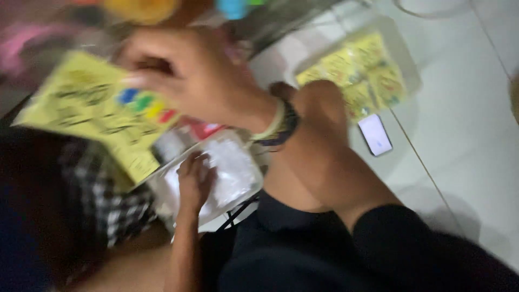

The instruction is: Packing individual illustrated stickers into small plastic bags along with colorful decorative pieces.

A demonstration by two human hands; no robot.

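The view is blurred. My right hand reaches left across the middle and grips a yellow printed sheet with blue, green, yellow and red dots by its upper edge. Bands circle that wrist. Below the sheet lies a clear plastic packet with white contents. A smaller hand of another person rests on it. That person, in a checked shirt, sits at the lower left. My left hand is not visible.
A clear plastic box holding more yellow printed sheets stands at the upper right on the white tiled floor. A phone lies beside it. Blurred coloured toys sit along the top edge.
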